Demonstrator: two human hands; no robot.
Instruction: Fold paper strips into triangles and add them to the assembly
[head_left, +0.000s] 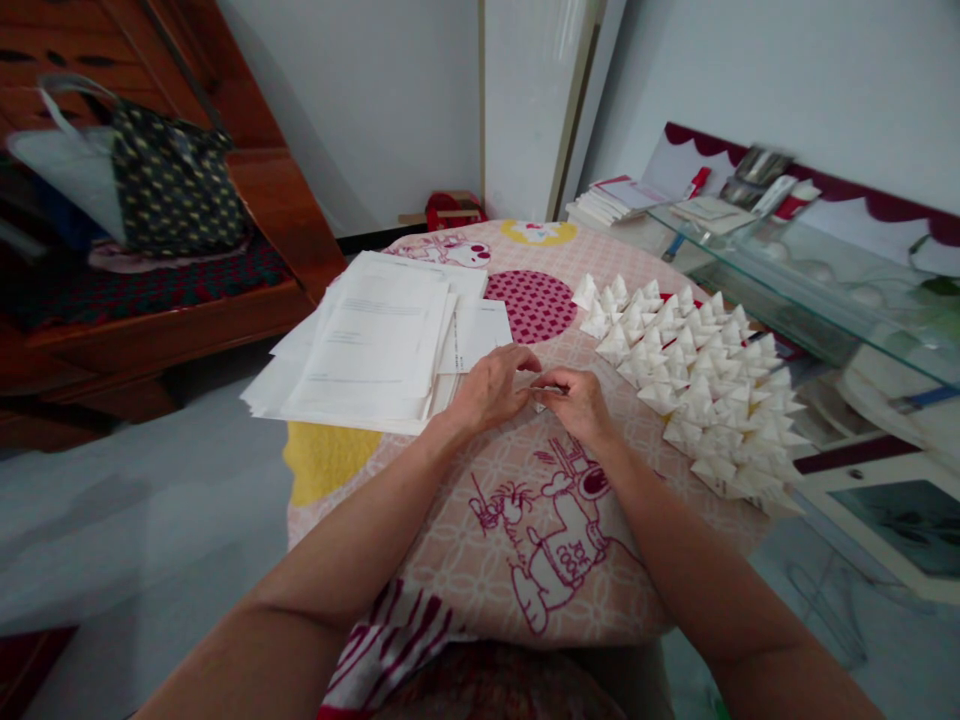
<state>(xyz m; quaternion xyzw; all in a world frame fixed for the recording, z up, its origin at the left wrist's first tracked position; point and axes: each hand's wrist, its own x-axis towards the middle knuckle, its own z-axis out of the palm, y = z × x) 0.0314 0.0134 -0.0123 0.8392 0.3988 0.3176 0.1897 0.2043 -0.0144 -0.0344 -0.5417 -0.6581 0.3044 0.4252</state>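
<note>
My left hand (491,388) and my right hand (576,402) meet over the middle of the cloth-covered table. Between their fingertips they pinch a small piece of white paper (538,405), mostly hidden by the fingers. Left of my hands lies a loose stack of printed white sheets (375,340). A smaller printed paper piece (484,335) rests at the stack's right edge, just beyond my left hand. To the right stand several rows of pointed folded paper pieces (690,370), packed closely together.
A patterned pink tablecloth (465,560) covers the table. On the right is a glass-topped stand (795,290) with booklets (611,200) and small items. A wooden bench (277,210) at the left holds a dark patterned bag (176,180). White walls close off the back.
</note>
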